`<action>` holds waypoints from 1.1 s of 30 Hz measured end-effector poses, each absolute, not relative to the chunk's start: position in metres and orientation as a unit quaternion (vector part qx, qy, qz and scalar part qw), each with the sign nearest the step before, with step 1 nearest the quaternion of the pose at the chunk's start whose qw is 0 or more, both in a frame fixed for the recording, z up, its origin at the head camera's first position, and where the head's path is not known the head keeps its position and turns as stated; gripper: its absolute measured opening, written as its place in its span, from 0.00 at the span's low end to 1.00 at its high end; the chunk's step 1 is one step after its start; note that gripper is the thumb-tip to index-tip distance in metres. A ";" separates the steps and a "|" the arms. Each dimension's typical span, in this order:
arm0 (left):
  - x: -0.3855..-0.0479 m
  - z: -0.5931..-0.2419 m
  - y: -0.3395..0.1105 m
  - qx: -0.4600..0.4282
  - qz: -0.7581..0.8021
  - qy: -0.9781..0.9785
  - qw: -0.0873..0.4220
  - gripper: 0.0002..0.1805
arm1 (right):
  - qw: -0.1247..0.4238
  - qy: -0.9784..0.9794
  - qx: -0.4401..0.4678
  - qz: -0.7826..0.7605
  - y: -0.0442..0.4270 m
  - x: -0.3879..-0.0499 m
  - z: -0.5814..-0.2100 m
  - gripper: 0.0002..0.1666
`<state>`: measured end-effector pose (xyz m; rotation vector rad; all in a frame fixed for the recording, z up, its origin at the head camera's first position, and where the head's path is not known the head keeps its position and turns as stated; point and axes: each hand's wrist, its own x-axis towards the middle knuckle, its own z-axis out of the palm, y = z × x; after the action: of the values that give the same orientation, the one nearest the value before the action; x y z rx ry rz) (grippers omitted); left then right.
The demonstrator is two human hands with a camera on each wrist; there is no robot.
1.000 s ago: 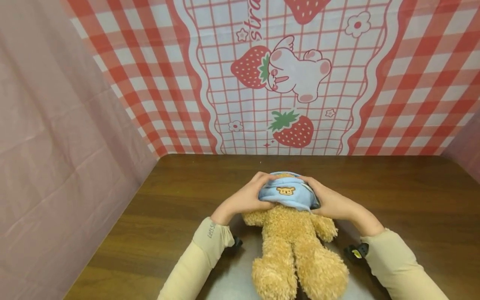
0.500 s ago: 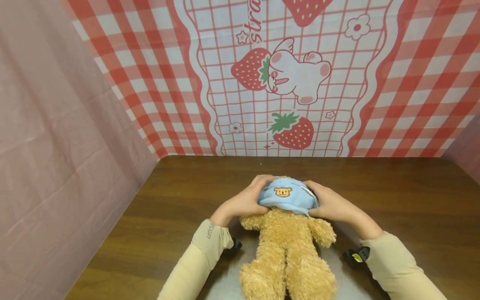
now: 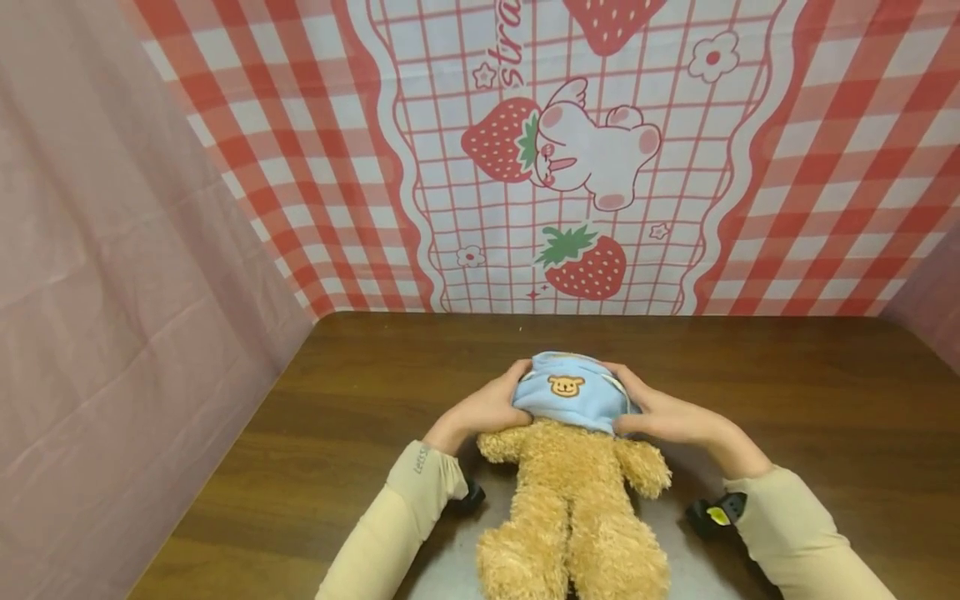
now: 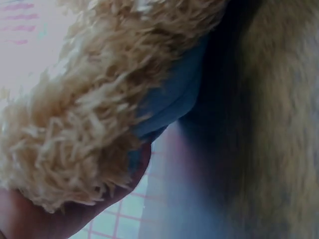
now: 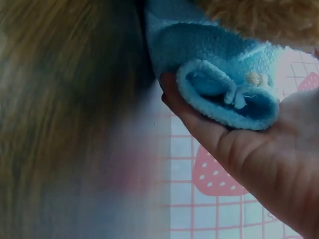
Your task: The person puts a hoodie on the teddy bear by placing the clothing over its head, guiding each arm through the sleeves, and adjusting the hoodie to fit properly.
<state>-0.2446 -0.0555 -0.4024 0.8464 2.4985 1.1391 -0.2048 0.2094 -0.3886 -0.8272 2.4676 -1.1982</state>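
Note:
A golden-brown plush bear [image 3: 573,475] lies on the table with its legs toward the near edge. Light blue cloth [image 3: 562,404] with a small bear-face patch covers its head. My left hand [image 3: 487,408] grips the cloth-covered head from the left, thumb near the bear's neck. From the other side my right hand [image 3: 667,412] holds the cloth. In the right wrist view, a sleeve-like blue opening [image 5: 227,94] rests against the fingers of my right hand [image 5: 254,154]. Brown fur [image 4: 94,109] hides much of my left hand [image 4: 45,219] in the left wrist view.
The brown wooden table [image 3: 360,383] reaches back to a red-and-white checked cloth wall [image 3: 322,167] with strawberry prints. A pink curtain [image 3: 135,250] hangs at the left. A grey sheet [image 3: 450,567] lies under the bear at the near edge.
The bear has shifted slightly left and toward the near side. The blue cloth now covers the top of its head more fully, and both hands have stayed around it.

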 end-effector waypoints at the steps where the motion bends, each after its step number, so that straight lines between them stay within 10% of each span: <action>1: -0.244 -0.402 -0.054 0.288 0.387 0.868 0.121 0.44 | 0.148 0.848 -0.276 -0.426 0.209 -0.204 -0.388 0.48; 11: -0.225 -0.386 -0.038 0.263 0.298 0.917 -0.006 0.23 | 0.099 0.866 -0.216 -0.440 0.192 -0.199 -0.385 0.65; 26: -0.217 -0.378 -0.031 0.262 0.324 0.909 -0.015 0.25 | -0.028 0.925 -0.143 -0.350 0.181 -0.191 -0.382 0.62; 33: -0.212 -0.380 -0.027 0.225 0.306 0.923 -0.070 0.11 | -0.087 0.925 -0.116 -0.352 0.180 -0.191 -0.380 0.50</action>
<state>-0.2123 -0.0267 -0.3801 0.7389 3.0356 1.0057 -0.1909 0.1805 -0.3803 -0.3853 3.0791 -1.1704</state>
